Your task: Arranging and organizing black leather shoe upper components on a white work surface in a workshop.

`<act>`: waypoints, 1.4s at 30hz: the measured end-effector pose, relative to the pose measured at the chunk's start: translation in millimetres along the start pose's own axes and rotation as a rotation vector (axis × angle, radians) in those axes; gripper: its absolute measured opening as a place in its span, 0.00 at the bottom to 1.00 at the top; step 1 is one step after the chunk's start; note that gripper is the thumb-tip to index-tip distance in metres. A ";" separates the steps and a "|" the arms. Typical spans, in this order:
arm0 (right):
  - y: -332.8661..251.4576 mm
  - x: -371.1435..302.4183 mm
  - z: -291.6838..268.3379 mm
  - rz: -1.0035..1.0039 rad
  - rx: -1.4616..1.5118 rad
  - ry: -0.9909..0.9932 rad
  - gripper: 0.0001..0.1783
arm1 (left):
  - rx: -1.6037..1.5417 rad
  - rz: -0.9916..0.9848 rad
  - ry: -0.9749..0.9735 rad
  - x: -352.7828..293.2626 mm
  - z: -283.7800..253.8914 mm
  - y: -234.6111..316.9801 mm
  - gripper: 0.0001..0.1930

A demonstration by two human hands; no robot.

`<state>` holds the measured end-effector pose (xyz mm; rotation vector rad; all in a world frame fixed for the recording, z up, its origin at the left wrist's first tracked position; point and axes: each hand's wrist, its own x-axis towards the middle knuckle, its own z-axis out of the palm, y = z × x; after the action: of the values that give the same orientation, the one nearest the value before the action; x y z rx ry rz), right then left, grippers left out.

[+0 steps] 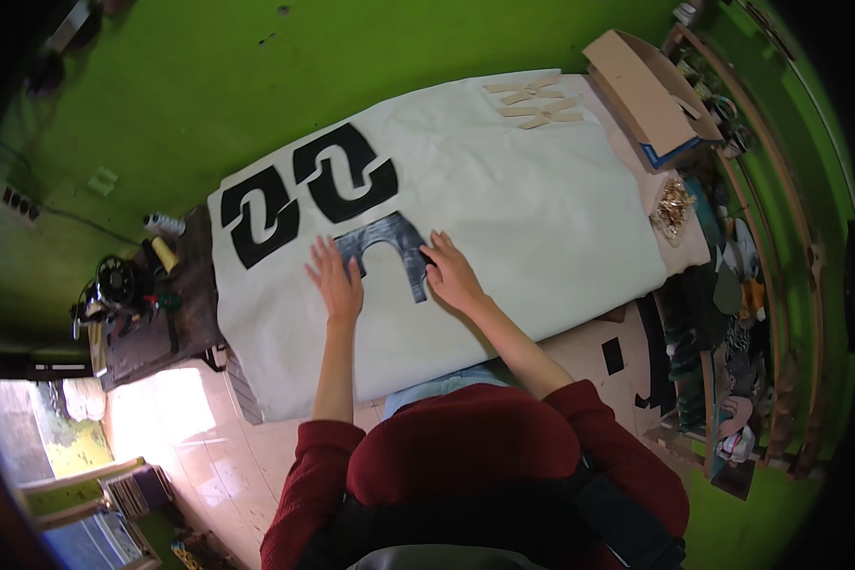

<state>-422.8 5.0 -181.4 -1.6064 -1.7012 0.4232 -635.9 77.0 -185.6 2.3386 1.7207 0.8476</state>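
Left hand [336,282], head view: fingers extended and spread apart, palm down, at the left leg of the arched dark denim-look piece [380,231]. Right hand [455,275]: fingers likewise extended, tips at the right edge of the arched piece. Neither hand is clamped on anything; whether the right thumb presses on the edge cannot be told.

Position of the arched piece: flat on the white sheet [541,228], between the two hands, its legs pointing toward the person.

Surrounding items, located from the arched piece: black interlocking cut shapes [329,195] lie just beyond it and to its left, in two groups. Beige strips [546,116] lie well beyond it to the right. Farther right of it stand a cardboard box [648,104] and a clear bag of gold-coloured pieces [673,209]. Well left of it, a machine with a black wheel [116,280] stands on a dark table [192,294].
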 end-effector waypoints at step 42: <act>414.1 186.4 -576.4 0.115 0.033 -0.136 0.13 | -0.201 0.646 -0.318 158.9 220.2 612.2 0.31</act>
<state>287.5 106.1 -27.2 -1.6899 -1.6963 0.6271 22.0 58.6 -61.9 2.7180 0.7217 0.6239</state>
